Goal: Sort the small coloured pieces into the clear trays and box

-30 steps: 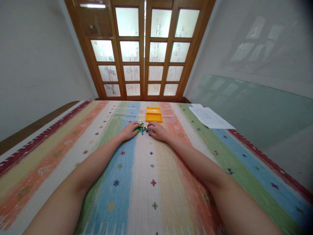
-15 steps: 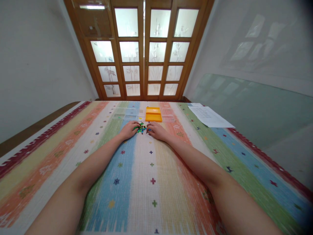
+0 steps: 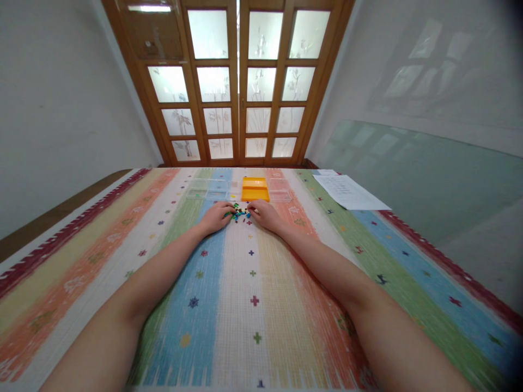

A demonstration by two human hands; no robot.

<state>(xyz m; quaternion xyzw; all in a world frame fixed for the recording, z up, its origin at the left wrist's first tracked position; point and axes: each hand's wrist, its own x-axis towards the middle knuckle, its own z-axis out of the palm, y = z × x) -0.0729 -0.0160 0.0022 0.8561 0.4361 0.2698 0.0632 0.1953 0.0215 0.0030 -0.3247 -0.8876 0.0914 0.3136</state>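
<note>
A small heap of tiny coloured pieces point(image 3: 239, 213), green, blue, dark and some yellow, lies on the striped tablecloth between my two hands. My left hand point(image 3: 216, 216) rests at the heap's left edge, its fingers bent loosely over green pieces there. On the opposite side, my right hand point(image 3: 265, 214) lies with its fingertips against the right edge of the heap, by a blue piece. Both hands have their fingers loosely apart, and no piece is seen gripped. The pieces are too small for me to tell their kind.
Just behind the heap stands an open orange case point(image 3: 255, 194). Clear plastic trays flank it, the left tray point(image 3: 208, 194) holding a few small bits and the right tray point(image 3: 280, 195) partly behind my hand. Printed paper sheets point(image 3: 349, 191) lie at the far right.
My right hand has shifted slightly right, away from the heap. The pieces are spread wider, with more of them showing between the hands. My left hand has barely moved.
</note>
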